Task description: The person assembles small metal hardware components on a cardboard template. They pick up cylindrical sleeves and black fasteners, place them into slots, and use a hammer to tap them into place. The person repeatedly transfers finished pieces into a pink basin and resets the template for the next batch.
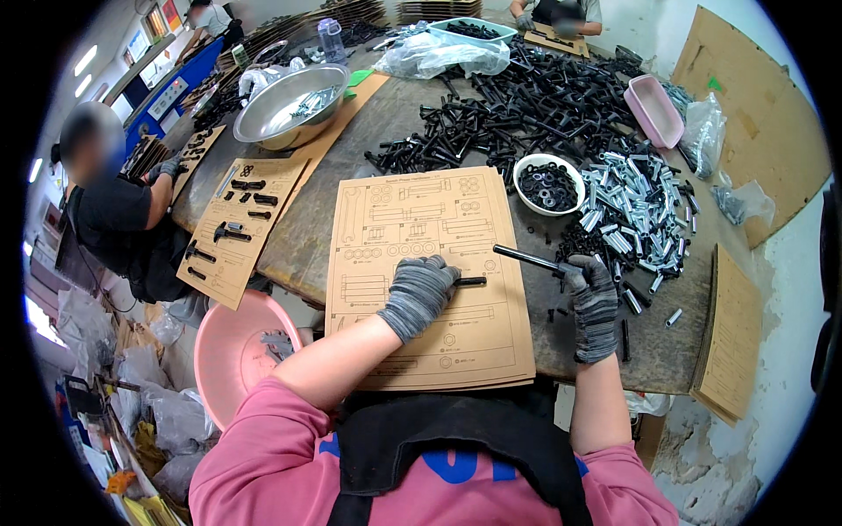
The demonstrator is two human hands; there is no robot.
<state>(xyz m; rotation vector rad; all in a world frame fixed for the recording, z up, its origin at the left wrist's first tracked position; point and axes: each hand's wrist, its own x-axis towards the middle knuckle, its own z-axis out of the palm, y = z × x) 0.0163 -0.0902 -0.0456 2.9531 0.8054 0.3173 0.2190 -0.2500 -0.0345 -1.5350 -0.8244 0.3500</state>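
A stack of brown cardboard sheets [482, 351] printed with outline drawings of bolts, nuts and a wrench lies on the table before me. My left hand [417, 296], in a grey striped glove, rests on the top sheet. Its fingers are curled round a short black bolt [473, 281], whose end sticks out to the right. Over the sheet's right edge, my gloved right hand [594, 307] grips one end of a long black bolt [524, 259] that points left. Part of each bolt is hidden by the glove.
A white bowl [544, 211] of black washers stands beyond my right hand, near a heap of silver sleeves [640, 206]. Black bolts [526, 96] are piled farther back. A steel basin [303, 92] and a filled card [254, 223] lie left, near a co-worker [114, 228]. Below is a pink tub [210, 351].
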